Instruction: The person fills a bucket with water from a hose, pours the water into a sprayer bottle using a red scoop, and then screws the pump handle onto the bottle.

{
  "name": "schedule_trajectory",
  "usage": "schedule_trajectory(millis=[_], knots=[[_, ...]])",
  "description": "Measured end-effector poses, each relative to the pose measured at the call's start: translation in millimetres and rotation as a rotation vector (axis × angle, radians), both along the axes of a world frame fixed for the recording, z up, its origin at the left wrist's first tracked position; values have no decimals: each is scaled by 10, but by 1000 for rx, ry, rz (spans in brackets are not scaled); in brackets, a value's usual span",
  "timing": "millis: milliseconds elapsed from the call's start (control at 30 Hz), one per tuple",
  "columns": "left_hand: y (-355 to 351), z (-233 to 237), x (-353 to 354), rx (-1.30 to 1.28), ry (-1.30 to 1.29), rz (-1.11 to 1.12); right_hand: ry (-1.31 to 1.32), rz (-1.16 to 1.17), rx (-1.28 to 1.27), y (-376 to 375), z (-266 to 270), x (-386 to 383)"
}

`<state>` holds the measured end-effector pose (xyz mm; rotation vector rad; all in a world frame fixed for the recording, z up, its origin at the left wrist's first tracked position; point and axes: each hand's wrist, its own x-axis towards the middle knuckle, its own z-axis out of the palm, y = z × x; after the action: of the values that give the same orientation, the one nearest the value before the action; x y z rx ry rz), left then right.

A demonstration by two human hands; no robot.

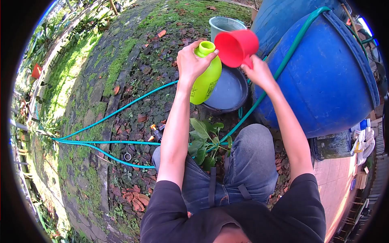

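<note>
**ALIGNING DIPPER AND BOTTLE**

My left fingers [210, 57] clamp the green bottle [207, 81] near its neck, at 12 o'clock; my right fingers [251, 69] clamp the red dipper [245, 41], at its 3 o'clock. Step, as judged: aligning rims. Next move calls for controlled tilt.

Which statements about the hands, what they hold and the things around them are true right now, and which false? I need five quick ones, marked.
1. The left hand grips the yellow-green bottle near its neck. True.
2. The right hand holds a blue dipper. False: the dipper is red.
3. A cap covers the bottle's mouth. False: the mouth is open.
4. A green hose runs across the nearer blue barrel. True.
5. The dark basin sits on the person's lap. False: it stands on the ground beyond the leafy plant.
</note>
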<state>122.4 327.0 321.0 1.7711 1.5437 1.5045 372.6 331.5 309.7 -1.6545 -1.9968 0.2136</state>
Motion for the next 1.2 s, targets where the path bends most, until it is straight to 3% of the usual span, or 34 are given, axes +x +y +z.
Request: schedule_trajectory(millis=[67, 233, 367, 500, 600, 733, 967, 1200], knots=[[1, 5, 5, -5, -5, -7, -78, 36, -61, 73, -495, 62], [-14, 12, 13, 30, -3, 29, -365, 71, -213, -98, -1107, -24], [1, 0, -8, 61, -13, 5, -466, 124, -356, -154, -1276, -83], [6, -2, -14, 52, -14, 4, -363, 229, -490, -103, -1256, -38], [4, -8, -14, 54, -28, -6, -71, 85, -819, -43, -988, -44], [5, -15, -22, 44, -27, 4, 360, 11, -901, -23, -939, 101], [4, -6, -35, 22, -38, 8, 563, -23, -879, -50, -536, 257], [-2, -10, -20, 28, -31, 18, 732, 45, -806, -42, 238, 331]])
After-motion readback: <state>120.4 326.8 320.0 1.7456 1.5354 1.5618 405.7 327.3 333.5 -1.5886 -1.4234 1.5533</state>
